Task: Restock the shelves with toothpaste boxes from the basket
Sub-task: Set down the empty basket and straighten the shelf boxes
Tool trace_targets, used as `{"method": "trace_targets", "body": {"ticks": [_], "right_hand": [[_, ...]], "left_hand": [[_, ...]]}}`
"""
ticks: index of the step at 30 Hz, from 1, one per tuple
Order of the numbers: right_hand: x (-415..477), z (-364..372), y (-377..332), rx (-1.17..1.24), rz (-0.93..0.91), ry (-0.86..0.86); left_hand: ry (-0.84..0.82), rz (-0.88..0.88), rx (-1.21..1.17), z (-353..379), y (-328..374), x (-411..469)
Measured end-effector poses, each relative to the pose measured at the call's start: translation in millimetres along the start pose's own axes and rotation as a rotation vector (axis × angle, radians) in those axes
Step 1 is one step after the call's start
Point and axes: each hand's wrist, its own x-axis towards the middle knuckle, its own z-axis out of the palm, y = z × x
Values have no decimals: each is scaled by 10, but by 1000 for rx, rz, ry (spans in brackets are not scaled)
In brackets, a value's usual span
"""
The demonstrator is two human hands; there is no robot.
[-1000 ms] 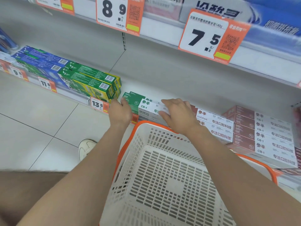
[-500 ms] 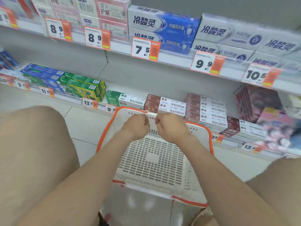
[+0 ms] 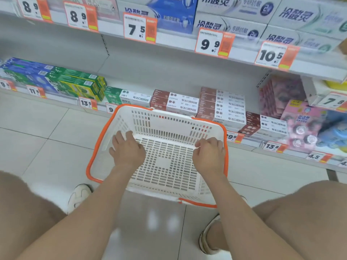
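The white basket point(image 3: 169, 121) with an orange rim stands on the floor in front of the bottom shelf, with no boxes in it. My left hand point(image 3: 127, 150) lies inside it by the left wall, its fingers nearly straight and holding nothing. My right hand point(image 3: 209, 153) is by the right wall, its fingers curled with nothing visible in them. Green-and-white toothpaste boxes point(image 3: 127, 96) lie on the bottom shelf just beyond the basket. Maroon-and-white toothpaste boxes point(image 3: 174, 101) are stacked to their right, followed by a taller stack point(image 3: 222, 104).
Green and blue boxes point(image 3: 75, 81) fill the bottom shelf at the left, pink packs point(image 3: 281, 94) at the right. The upper shelf point(image 3: 178, 44) carries blue and white boxes and orange price tags. My knees and shoes flank the basket on the tiled floor point(image 3: 47, 147).
My hands left the boxes on the bottom shelf, came back to the basket's far rim, then spread to its left and right sides. The view pulled back from the shelf.
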Motion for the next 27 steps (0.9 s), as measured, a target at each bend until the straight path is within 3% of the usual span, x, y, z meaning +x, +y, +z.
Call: {"method": "trace_targets", "body": {"ticks": [4,8,13,16,22,27], "right_hand": [[-283,218,361,-7,157,131],[-170,295,517,238,439,-8],[63,410,408,262,622,47],[99,300,241,254,722,-9],[-121,-558,-202,275,655,-83],[-334,-1617,-726,315,541,-277]], "left_hand": [[179,38,62,147,-331,-40],[228,-63,118,204,-635,154],[235,-297,-129,250,-618,411],[168,-406,-237,50,-557,448],[141,-345,-182,-987,-606,101],[92,-411,-257,-2301,-916,-347]]}}
